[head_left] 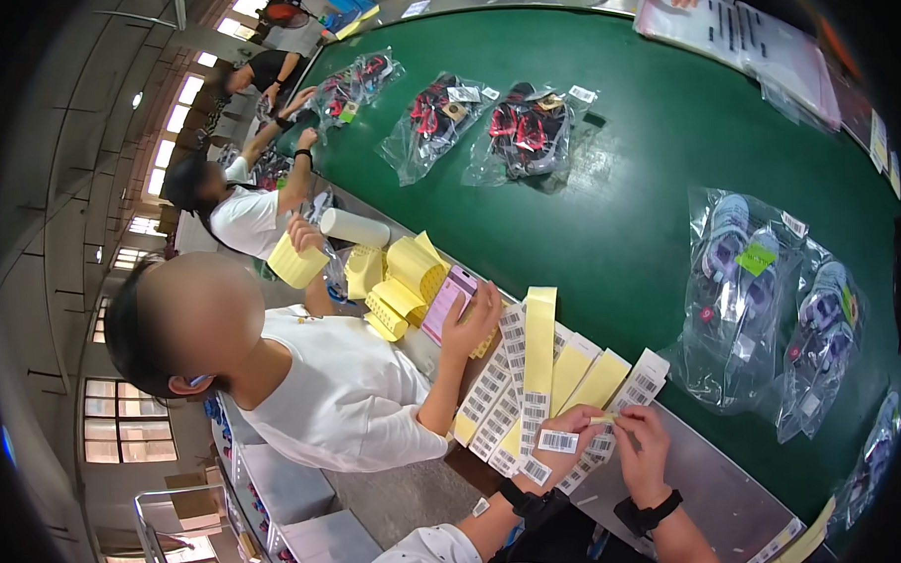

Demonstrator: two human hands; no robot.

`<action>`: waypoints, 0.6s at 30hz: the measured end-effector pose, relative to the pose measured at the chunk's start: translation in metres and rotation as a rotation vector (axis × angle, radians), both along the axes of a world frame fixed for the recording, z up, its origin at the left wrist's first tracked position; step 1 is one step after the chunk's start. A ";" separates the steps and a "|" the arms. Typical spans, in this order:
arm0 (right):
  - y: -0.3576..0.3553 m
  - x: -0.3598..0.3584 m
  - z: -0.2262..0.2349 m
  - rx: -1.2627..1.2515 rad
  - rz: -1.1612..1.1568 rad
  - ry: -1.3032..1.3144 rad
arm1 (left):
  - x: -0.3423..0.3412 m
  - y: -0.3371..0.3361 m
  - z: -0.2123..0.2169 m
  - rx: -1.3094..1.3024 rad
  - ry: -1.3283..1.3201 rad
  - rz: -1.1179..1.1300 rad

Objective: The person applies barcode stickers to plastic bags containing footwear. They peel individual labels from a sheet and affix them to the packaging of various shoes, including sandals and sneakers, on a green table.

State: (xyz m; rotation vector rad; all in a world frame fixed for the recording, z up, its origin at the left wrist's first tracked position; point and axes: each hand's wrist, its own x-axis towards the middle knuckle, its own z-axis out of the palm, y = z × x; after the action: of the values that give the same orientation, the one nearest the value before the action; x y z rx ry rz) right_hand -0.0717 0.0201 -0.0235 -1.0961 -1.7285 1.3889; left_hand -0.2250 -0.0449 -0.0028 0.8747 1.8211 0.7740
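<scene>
Here we are up at the wearer's head, looking out through the left of two side-by-side fisheye cameras, aimed down over the forearms [683, 543] at close range. The left hand [563, 436] and right hand [643, 449] show near the lens, with the middle of the view falling above and left of them. Out ahead of the hands, the surface [628, 246] stretches away, its edge bending; leftward, the lens sweeps far out to the windows [130, 420], and a dark, curved rim [2, 89] closes the frame.
</scene>
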 end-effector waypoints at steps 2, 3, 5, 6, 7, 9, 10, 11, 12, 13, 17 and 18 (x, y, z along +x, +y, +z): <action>-0.001 -0.004 -0.001 -0.031 -0.027 -0.004 | 0.000 -0.001 0.001 0.002 -0.006 0.021; 0.000 -0.006 0.000 -0.042 -0.048 0.004 | 0.000 0.002 0.004 -0.026 0.005 0.028; -0.002 -0.006 -0.001 -0.057 -0.069 0.015 | 0.001 0.004 0.016 -0.023 0.030 0.024; -0.004 -0.004 -0.001 -0.061 -0.067 0.020 | 0.001 0.004 0.022 -0.024 0.046 0.025; -0.004 -0.006 0.000 -0.066 -0.066 0.027 | 0.000 0.004 0.023 -0.124 0.047 0.030; -0.003 -0.009 0.004 -0.067 -0.070 0.034 | -0.005 0.006 0.026 -0.094 0.061 0.029; -0.005 -0.009 0.006 -0.073 -0.070 0.024 | -0.003 0.002 0.023 -0.086 0.055 0.030; -0.007 -0.014 0.008 -0.052 -0.073 0.048 | -0.007 -0.010 0.002 0.016 0.022 0.066; -0.006 -0.012 0.005 0.010 -0.059 0.043 | -0.003 -0.007 0.004 -0.007 0.024 0.058; -0.003 -0.008 0.000 0.076 -0.056 0.029 | -0.003 0.001 0.009 -0.024 0.018 0.038; -0.002 -0.002 -0.011 0.126 -0.045 -0.022 | -0.009 0.003 -0.004 0.022 0.006 -0.069; -0.003 -0.003 -0.006 0.086 -0.033 -0.001 | -0.013 -0.007 -0.012 -0.072 -0.062 0.003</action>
State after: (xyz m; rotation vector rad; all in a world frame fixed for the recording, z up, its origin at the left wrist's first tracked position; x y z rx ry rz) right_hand -0.0748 0.0173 -0.0293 -1.0744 -1.7464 1.2823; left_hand -0.2383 -0.0522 -0.0152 0.7929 1.7854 0.7250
